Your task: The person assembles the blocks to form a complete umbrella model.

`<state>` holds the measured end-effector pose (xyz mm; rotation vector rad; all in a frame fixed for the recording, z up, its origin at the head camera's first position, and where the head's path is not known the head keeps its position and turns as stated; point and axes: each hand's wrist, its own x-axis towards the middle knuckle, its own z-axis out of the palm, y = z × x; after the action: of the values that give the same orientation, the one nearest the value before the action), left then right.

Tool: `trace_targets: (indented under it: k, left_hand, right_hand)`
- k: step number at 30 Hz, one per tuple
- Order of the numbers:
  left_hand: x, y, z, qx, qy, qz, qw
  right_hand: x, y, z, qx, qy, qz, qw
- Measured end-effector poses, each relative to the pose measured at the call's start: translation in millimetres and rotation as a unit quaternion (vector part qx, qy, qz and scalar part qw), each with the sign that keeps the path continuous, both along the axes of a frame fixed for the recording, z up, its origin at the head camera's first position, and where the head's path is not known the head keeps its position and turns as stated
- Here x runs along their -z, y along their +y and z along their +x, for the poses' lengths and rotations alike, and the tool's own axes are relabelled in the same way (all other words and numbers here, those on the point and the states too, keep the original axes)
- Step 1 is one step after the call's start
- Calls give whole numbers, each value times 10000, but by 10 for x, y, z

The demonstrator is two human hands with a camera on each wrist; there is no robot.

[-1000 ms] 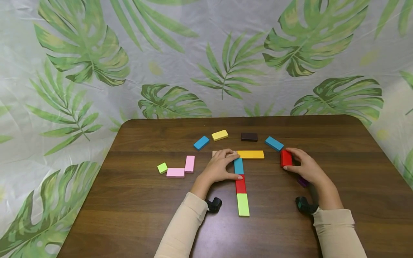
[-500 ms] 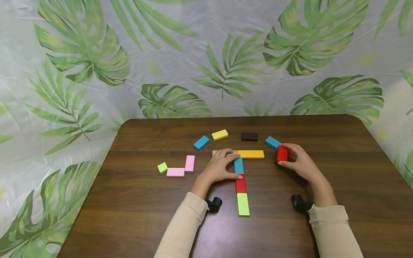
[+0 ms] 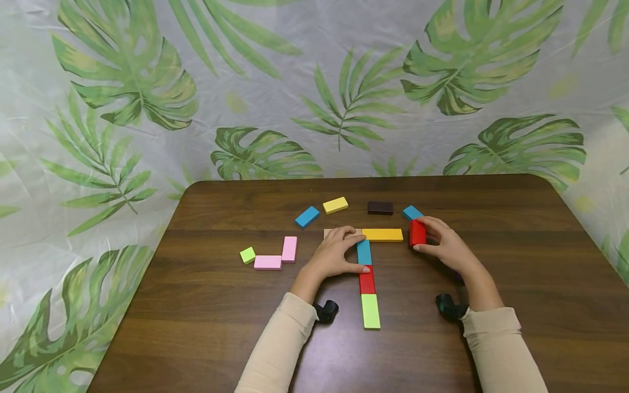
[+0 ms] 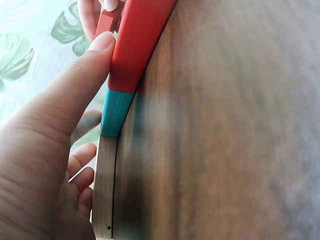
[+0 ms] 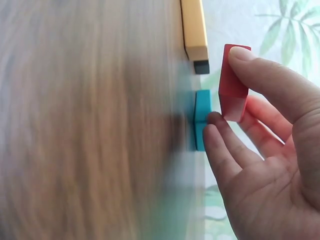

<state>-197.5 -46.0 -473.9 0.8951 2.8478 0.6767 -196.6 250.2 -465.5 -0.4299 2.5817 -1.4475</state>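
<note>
Leftward travel is the main change: the right hand (image 3: 447, 245) has carried its red block (image 3: 417, 233) nearer to the orange block (image 3: 382, 235), while the left hand (image 3: 334, 254) stays put. Thumb and fingers of the right hand pinch the red block, spread no wider than it; that grip leaves the block's left side bare, presumably so no finger sits between it and the orange block. It looks clear of the table (image 3: 196, 327), with a blue block (image 3: 411, 212) just beyond that hand. The left hand is half spread and grips nothing; its thumb touches the second red block (image 3: 367, 283), its index finger lies by the teal block (image 3: 363, 252) (the wooden block (image 4: 103, 190) is largely covered from above). That span probably steadies the joints. Toward the person, below the left thumb, a lime block (image 3: 371, 311) ends the column.
</note>
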Motion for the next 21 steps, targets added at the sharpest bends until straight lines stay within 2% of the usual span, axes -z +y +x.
trace_targets:
  k: [9,21]
  left_hand:
    - [6,0,-5,-27,-21,-19,10000]
    - [4,0,-5,-30,-40,-21,10000]
  right_hand:
    - [3,-57,-29,-163,-91,-72,9998]
    - [53,-57,-136,-103,-264,457,9986]
